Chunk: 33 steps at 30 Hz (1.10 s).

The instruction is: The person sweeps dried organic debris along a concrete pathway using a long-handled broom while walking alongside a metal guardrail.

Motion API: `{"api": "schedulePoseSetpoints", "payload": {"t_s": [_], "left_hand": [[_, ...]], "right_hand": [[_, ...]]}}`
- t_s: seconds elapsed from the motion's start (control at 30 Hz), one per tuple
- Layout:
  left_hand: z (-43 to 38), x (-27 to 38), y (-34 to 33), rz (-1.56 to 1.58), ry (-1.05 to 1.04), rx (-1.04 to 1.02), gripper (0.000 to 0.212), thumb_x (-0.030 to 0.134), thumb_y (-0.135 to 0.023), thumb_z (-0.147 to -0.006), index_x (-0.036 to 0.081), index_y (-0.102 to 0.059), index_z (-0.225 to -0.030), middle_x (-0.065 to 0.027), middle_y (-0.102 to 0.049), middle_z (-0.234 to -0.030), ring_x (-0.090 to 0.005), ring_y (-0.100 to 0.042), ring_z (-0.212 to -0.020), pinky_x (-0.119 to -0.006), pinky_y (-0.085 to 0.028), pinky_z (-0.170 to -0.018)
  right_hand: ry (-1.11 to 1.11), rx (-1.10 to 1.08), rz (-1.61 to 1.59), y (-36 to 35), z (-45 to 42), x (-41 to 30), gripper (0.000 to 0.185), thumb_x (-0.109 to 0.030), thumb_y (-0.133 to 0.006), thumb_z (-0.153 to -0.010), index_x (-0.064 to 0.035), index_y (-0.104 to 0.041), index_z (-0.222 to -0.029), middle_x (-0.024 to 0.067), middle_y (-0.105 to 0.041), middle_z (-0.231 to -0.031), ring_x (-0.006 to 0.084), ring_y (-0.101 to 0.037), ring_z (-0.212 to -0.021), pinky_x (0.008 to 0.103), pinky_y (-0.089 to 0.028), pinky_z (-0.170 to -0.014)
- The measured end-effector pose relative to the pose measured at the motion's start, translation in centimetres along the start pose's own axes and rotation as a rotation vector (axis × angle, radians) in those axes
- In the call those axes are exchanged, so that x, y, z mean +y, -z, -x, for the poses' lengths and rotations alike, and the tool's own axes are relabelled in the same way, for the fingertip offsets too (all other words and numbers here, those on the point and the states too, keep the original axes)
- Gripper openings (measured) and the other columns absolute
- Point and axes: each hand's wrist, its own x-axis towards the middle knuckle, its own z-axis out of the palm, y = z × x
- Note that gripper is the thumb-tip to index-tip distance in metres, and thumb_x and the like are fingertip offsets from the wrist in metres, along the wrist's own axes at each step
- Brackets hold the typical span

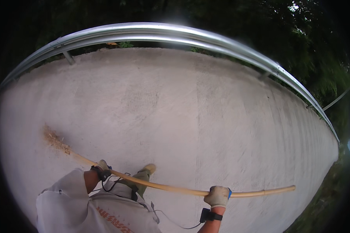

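A long broom with a bamboo handle (163, 187) crosses in front of my body, slanting from the left down to the lower right. Its brush head (57, 141) of straw-like or twig bristles is blurred and lies at the left, over the concrete. My left hand (103, 165), in a light work glove, grips the handle close to the brush end. Farther up the handle, near its free end, my right hand (218, 195) is wrapped around it in a similar glove with a blue edge. Both wrists wear black strapped devices with cables.
Pale concrete pavement (169, 116) with grooved patches spreads around me. A metal guardrail (163, 29) on posts curves along its far edge, with dark foliage (309, 58) behind. One shoe (149, 168) shows below the handle. A thin cable (178, 222) hangs between my clothing and right wrist.
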Motion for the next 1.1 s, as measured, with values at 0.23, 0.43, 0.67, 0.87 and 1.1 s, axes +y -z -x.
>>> {"api": "schedulePoseSetpoints", "payload": {"t_s": [0.23,0.43,0.67,0.87,1.1], "left_hand": [[-16.8,13.8,12.4,-0.032,-0.207,0.145,0.028,0.039,-0.067,-0.074,0.011,-0.07,-0.068,-0.0179,-0.068,-0.074,-0.0305,-0.066,-0.077,-0.04,-0.052,-0.07],[-37.1,22.8,17.0,0.691,-0.298,0.713,0.014,0.018,-0.068,-0.075,0.006,-0.064,-0.08,-0.0146,-0.06,-0.073,-0.0343,-0.064,-0.074,-0.042,-0.052,-0.063],[-30.2,34.9,32.2,2.304,-0.204,-0.09,0.016,0.018,-0.055,-0.088,0.009,-0.052,-0.076,-0.0068,-0.047,-0.063,-0.0222,-0.05,-0.053,-0.04,-0.051,-0.054],[-35.7,31.8,16.6,1.384,-0.557,0.571,0.012,0.013,-0.056,-0.087,0.007,-0.056,-0.077,-0.0065,-0.056,-0.069,-0.0243,-0.059,-0.062,-0.042,-0.052,-0.058],[-28.1,20.0,8.7,2.148,0.272,0.493,0.01,0.016,-0.055,-0.087,0.009,-0.059,-0.081,-0.0087,-0.057,-0.071,-0.0263,-0.059,-0.065,-0.04,-0.053,-0.065]], "right_hand": [[-0.322,0.0,-0.003,1.3,8.6,12.3,0.014,-0.027,-0.065,-0.063,-0.0164,-0.071,-0.07,0.0137,-0.067,-0.067,0.0345,-0.066,-0.061,0.0434,-0.052,-0.055],[-0.626,0.285,0.074,4.6,16.5,8.6,0.018,-0.024,-0.066,-0.06,-0.0143,-0.052,-0.052,0.0103,-0.055,-0.049,0.0346,-0.054,-0.043,0.0461,-0.041,-0.041],[-0.927,0.02,0.044,0.5,18.5,7.8,0.023,-0.033,-0.065,-0.065,-0.0149,-0.057,-0.054,0.0098,-0.057,-0.05,0.0327,-0.059,-0.045,0.0439,-0.043,-0.041],[-0.707,-0.228,-0.311,-10.5,19.2,12.6,0.026,-0.035,-0.064,-0.067,-0.0118,-0.072,-0.075,0.0155,-0.067,-0.065,0.037,-0.068,-0.062,0.0459,-0.052,-0.055],[-0.364,-0.406,-0.23,-13.7,8.3,14.8,0.035,-0.036,-0.06,-0.068,-0.0138,-0.075,-0.09,0.0173,-0.071,-0.09,0.0367,-0.068,-0.088,0.0446,-0.054,-0.079]]}}
